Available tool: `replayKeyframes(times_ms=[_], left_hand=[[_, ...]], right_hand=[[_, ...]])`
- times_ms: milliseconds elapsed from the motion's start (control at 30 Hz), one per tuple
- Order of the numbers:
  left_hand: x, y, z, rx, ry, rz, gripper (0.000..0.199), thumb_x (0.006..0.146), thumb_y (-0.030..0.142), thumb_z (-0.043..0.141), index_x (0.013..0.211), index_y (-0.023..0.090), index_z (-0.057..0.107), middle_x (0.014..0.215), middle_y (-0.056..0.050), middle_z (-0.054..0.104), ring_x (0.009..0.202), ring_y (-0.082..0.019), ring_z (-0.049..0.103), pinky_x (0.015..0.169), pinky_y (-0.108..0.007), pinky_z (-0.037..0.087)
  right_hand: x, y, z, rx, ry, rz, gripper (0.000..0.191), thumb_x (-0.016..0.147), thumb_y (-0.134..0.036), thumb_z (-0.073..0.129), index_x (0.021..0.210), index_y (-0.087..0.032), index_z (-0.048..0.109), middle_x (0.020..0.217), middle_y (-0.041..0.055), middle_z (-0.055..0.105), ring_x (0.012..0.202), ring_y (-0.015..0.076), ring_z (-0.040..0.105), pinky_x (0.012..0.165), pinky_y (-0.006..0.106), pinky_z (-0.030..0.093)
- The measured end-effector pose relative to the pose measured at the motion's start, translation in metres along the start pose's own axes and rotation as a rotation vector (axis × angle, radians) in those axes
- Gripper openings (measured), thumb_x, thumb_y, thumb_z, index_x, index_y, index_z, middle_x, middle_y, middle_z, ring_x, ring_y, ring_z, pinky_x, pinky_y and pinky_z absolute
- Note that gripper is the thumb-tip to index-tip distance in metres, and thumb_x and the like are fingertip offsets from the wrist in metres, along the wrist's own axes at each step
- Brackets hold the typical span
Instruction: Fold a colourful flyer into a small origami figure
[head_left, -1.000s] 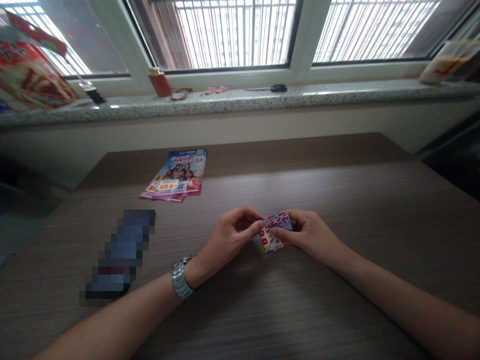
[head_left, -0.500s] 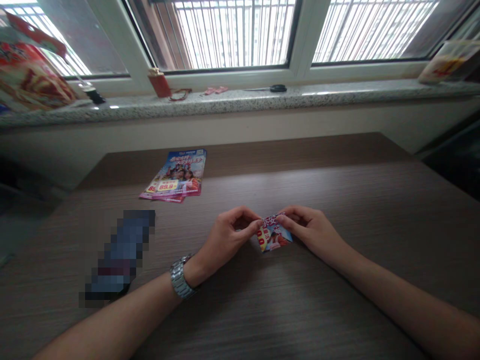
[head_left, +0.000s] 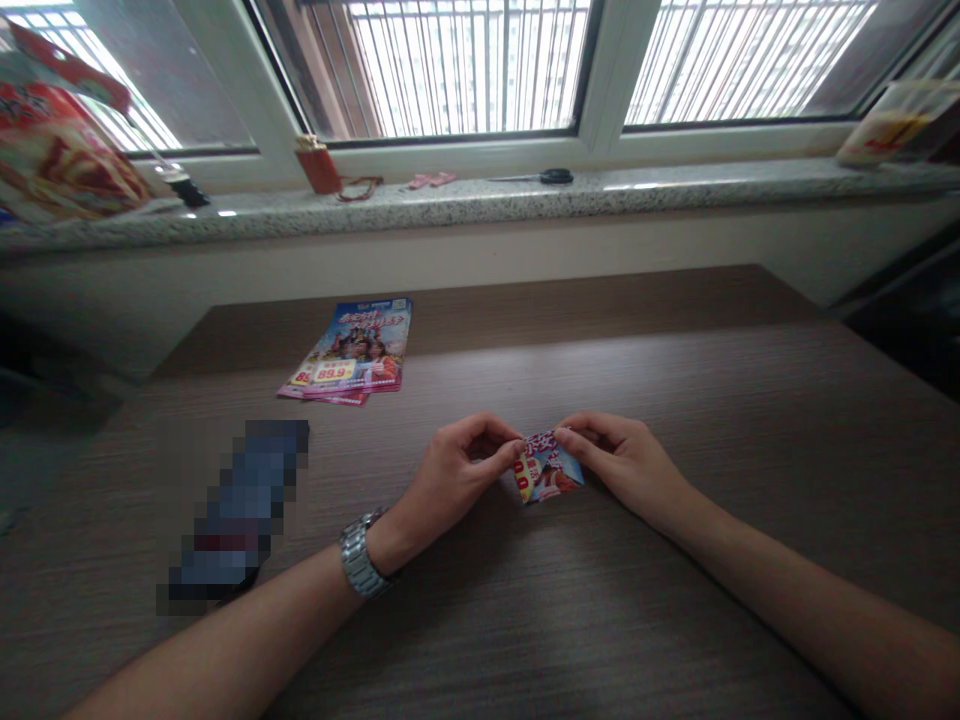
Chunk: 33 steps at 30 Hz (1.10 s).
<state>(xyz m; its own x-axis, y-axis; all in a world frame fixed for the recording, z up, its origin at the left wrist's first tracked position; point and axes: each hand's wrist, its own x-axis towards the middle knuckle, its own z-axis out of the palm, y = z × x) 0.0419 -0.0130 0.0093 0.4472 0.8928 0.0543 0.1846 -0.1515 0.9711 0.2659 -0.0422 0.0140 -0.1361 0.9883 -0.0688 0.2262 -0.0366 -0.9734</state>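
Note:
A small folded paper flyer, printed in blue, red and yellow, is held just over the table between both hands. My left hand, with a metal watch on its wrist, pinches its left edge between thumb and fingers. At the upper right corner, my right hand grips the same paper with its thumb on top. The fingers behind the paper are partly hidden. Beyond my left hand lies a stack of colourful flyers, slightly fanned, with "89.9" printed on them.
A blurred-out dark oblong object lies left of my left forearm on the brown table. Along the granite sill are a red case, small pink items, scissors and a printed bag.

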Motion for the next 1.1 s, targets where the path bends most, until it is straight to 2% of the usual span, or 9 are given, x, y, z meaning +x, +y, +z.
replayKeyframes(times_ms=[233,533,667,867,1100], left_hand=[[0.0002,0.0041,0.0001,-0.024,-0.003,-0.007,0.021,0.090,0.036,0.072,0.091,0.015,0.071,0.086,-0.005,0.074,0.077,-0.016,0.068,0.071,-0.024,0.055],[0.0003,0.0028,0.0005,-0.042,0.002,-0.018,0.024,0.090,0.038,0.072,0.091,0.014,0.071,0.085,-0.005,0.074,0.075,-0.015,0.067,0.069,-0.024,0.054],[-0.0002,0.0026,0.0000,-0.034,0.003,-0.008,0.023,0.090,0.037,0.072,0.092,0.015,0.071,0.085,-0.004,0.074,0.076,-0.015,0.068,0.069,-0.023,0.054],[0.0001,0.0014,-0.0004,0.005,0.006,-0.009,0.026,0.091,0.041,0.071,0.092,0.015,0.071,0.086,-0.005,0.074,0.076,-0.015,0.067,0.070,-0.024,0.054],[0.0000,0.0021,-0.0002,0.003,0.010,-0.006,0.025,0.091,0.039,0.071,0.092,0.014,0.071,0.085,-0.006,0.074,0.076,-0.015,0.067,0.069,-0.024,0.054]], right_hand=[[0.0005,-0.0010,-0.0009,-0.050,-0.017,-0.006,0.037,0.090,-0.055,0.062,0.089,-0.019,0.074,0.077,0.0032,0.071,0.068,0.0187,0.061,0.060,0.028,0.046],[-0.0003,-0.0014,-0.0023,-0.170,-0.015,-0.053,0.040,0.098,-0.051,0.050,0.084,-0.019,0.069,0.075,0.0015,0.063,0.070,0.0173,0.055,0.063,0.027,0.043],[0.0001,-0.0007,-0.0018,-0.174,-0.021,-0.051,0.041,0.099,-0.050,0.047,0.084,-0.019,0.068,0.079,0.0026,0.065,0.074,0.0182,0.057,0.065,0.028,0.044],[0.0018,0.0006,-0.0013,-0.079,-0.017,-0.014,0.037,0.094,-0.053,0.056,0.089,-0.019,0.071,0.082,0.0028,0.071,0.075,0.0189,0.063,0.069,0.029,0.049],[0.0013,0.0021,0.0033,0.049,-0.090,0.068,0.034,0.084,-0.053,0.072,0.094,-0.020,0.071,0.085,0.0042,0.076,0.074,0.0192,0.070,0.067,0.030,0.055]])
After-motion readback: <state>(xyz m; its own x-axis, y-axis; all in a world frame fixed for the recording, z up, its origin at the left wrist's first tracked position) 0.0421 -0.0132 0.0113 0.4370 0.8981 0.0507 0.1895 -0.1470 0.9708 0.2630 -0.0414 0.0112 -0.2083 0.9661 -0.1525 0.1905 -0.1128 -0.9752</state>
